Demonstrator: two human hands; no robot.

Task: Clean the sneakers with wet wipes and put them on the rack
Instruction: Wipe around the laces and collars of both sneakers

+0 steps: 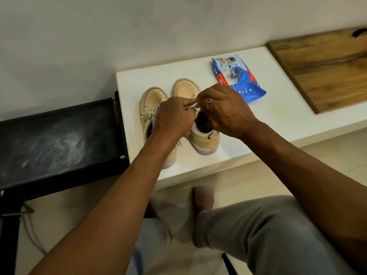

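Pinching the right sneaker's (200, 124) laces, my left hand (174, 116) and right hand (224, 110) haven't started wiping; wipes pack (238, 80) untouched, rack (55, 135) waiting left.

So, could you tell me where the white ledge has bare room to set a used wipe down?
Bare patches: between the right sneaker and the wooden board, below the wipes pack, and behind the toes. Crowded where both hands work the laces.

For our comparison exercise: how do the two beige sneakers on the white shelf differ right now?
The left beige sneaker has its laces tied in a bow and no fingers on them; the right beige sneaker has both hands, left hand and right hand, pinching its lace. Both stand upright side by side, toes towards the wall.
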